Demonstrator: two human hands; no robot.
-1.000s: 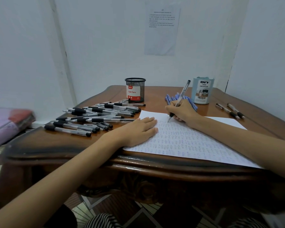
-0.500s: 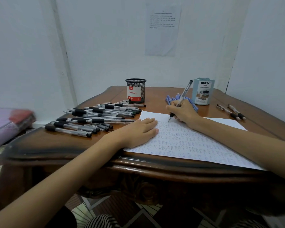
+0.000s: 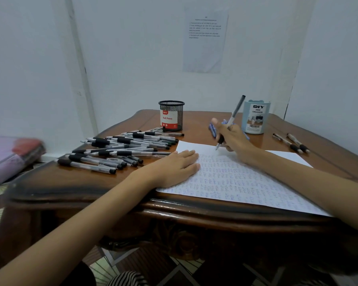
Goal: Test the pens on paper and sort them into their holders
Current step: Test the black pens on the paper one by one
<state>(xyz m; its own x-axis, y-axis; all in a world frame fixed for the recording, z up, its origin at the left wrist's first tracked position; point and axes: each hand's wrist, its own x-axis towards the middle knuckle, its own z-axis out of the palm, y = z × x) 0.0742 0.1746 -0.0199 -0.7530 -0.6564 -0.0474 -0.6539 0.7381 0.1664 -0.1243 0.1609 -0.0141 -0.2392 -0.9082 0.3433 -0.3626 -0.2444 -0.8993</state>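
Note:
My right hand (image 3: pixel 233 137) grips a clear pen with a black grip (image 3: pixel 233 118), its tip at the top edge of the white paper (image 3: pixel 246 182), which is covered in small pen marks. My left hand (image 3: pixel 177 168) lies flat on the paper's left part, fingers straight. A pile of several black-grip pens (image 3: pixel 120 149) lies left of the paper. A black mesh holder (image 3: pixel 171 115) stands behind the pile. A light blue holder (image 3: pixel 256 117) stands behind my right hand. Blue pens (image 3: pixel 212 129) lie behind my right hand, mostly hidden.
Two black-grip pens (image 3: pixel 291 142) lie apart at the right of the wooden table (image 3: pixel 91 182). A purple and red bundle (image 3: pixel 10 155) sits off the table's left side. A printed sheet (image 3: pixel 205 38) hangs on the white wall.
My right hand has lifted slightly and tilted the pen more upright, its tip still by the paper's top edge. My left hand stays flat on the paper.

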